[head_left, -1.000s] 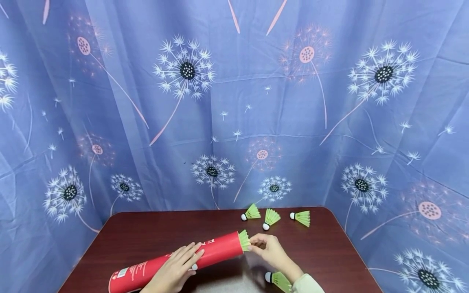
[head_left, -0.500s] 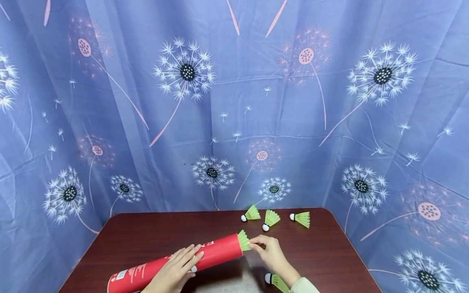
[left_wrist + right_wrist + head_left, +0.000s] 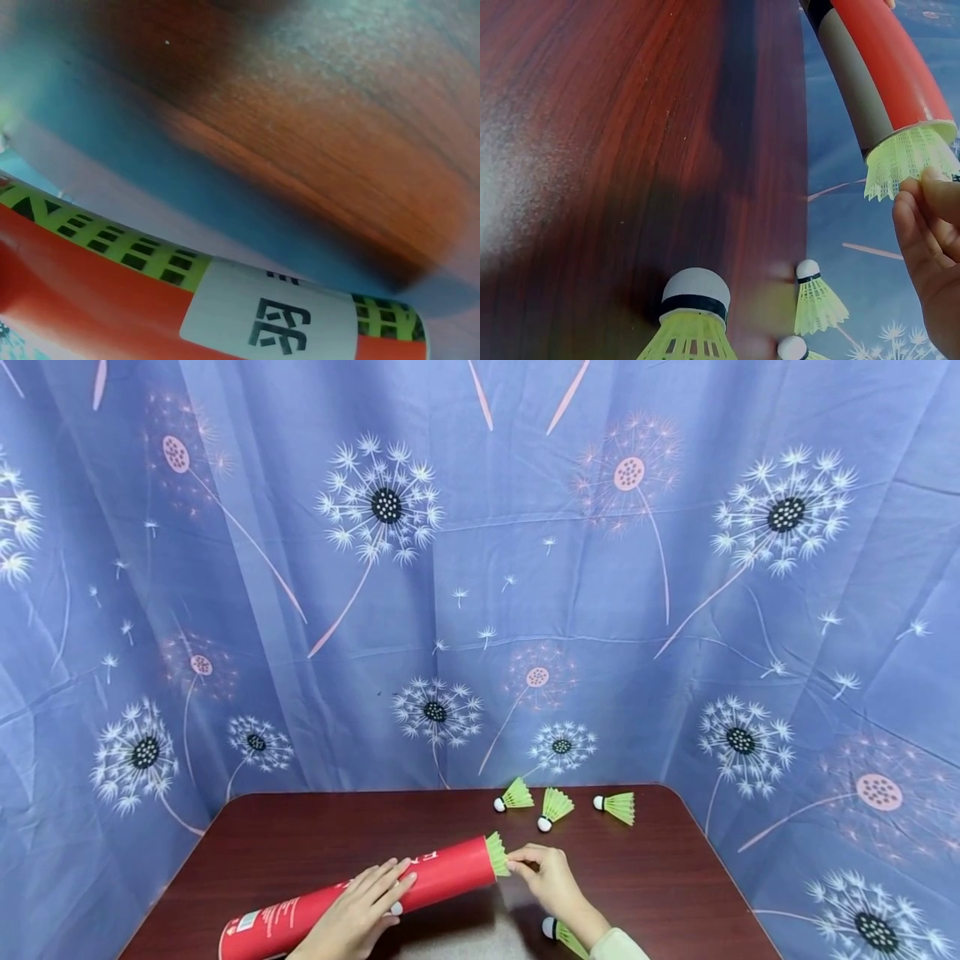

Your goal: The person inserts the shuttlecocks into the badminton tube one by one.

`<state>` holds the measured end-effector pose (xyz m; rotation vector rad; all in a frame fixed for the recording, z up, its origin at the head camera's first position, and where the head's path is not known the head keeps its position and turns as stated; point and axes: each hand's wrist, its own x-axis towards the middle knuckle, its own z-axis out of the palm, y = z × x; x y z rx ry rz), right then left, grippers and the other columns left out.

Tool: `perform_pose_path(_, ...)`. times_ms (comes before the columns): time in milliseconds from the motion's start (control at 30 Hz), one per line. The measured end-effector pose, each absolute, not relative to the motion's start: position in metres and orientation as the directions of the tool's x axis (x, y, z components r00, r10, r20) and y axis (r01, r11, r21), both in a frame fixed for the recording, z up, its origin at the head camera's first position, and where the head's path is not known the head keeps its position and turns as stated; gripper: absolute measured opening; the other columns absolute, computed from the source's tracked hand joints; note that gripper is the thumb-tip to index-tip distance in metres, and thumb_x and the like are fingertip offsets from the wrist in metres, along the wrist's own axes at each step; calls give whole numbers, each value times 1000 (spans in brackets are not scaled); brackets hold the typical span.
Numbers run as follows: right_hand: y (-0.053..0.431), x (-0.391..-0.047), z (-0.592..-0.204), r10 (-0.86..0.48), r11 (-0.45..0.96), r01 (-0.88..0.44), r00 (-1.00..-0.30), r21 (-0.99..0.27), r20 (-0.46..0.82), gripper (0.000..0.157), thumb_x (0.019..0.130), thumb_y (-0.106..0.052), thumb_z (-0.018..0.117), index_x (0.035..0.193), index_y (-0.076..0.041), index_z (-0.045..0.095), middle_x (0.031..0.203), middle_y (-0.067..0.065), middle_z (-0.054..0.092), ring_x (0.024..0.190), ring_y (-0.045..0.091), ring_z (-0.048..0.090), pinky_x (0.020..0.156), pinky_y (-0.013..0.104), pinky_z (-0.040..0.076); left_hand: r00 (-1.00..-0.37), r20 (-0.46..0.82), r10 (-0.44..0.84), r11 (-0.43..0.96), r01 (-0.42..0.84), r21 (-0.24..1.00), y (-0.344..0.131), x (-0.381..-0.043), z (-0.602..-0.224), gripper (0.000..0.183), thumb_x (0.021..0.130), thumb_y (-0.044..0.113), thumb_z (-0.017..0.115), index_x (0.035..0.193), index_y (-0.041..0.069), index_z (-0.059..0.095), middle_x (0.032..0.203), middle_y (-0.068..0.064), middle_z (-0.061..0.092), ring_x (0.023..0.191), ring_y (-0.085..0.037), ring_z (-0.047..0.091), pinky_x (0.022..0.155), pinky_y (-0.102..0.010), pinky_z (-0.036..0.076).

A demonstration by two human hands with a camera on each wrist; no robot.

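A red shuttlecock tube (image 3: 450, 870) slants across the front of the table, its mouth toward the right. My left hand (image 3: 356, 912) holds it around the middle, fingers laid over the top. From the mouth sticks the yellow-green skirt of a shuttlecock (image 3: 497, 853); the rest of it is hidden inside. The thumb and index finger of my right hand (image 3: 553, 881) pinch the skirt's edge. In the right wrist view, this skirt (image 3: 909, 154) fills the tube's opening (image 3: 946, 126). The left wrist view shows the tube's printed side (image 3: 97, 281), but not the left fingers.
Two shuttlecocks (image 3: 516, 795) (image 3: 556, 808) lie near the table's back edge, with another shuttlecock (image 3: 617, 807) to their right. One more shuttlecock (image 3: 568, 937) is partly behind the right forearm. A blue dandelion-print curtain (image 3: 480, 593) surrounds the dark red table (image 3: 300, 835).
My right hand has shifted slightly, its fingers now pinching the skirt's edge a bit further left than half a second ago. Left hand and tube have barely moved.
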<state>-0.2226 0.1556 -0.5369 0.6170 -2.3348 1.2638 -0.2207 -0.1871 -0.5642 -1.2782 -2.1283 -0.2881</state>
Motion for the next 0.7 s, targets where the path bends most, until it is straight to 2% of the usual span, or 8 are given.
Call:
perform_pose_path(267,150,-222,-535,-203,479,-589,-795,-650,571,5,80,-2,73,83,-6,76,77,0,71,67,-1,58,55,18,48,-329,617,715,504,855,-127,-188,-221,-565,51,102,38,42,141,6,48,141,-15,49,120,-35,54,115,-28,17)
perform_pose_path(467,145,-221,-533,-215,458,-608,-783,-648,584,6,80,0,73,83,-5,75,77,2,70,66,-1,57,54,17,48,-322,620,715,508,849,-145,-187,-220,-566,50,103,37,38,141,6,49,141,-15,50,120,-36,54,114,-31,21)
perform_pose_path(700,139,-222,-537,-230,437,-630,-769,-642,597,10,78,2,74,82,-6,76,74,-1,69,65,-3,56,53,15,47,-330,611,720,502,855,-130,-188,-220,-567,51,102,37,41,141,6,48,142,-16,49,121,-36,53,112,-32,22)
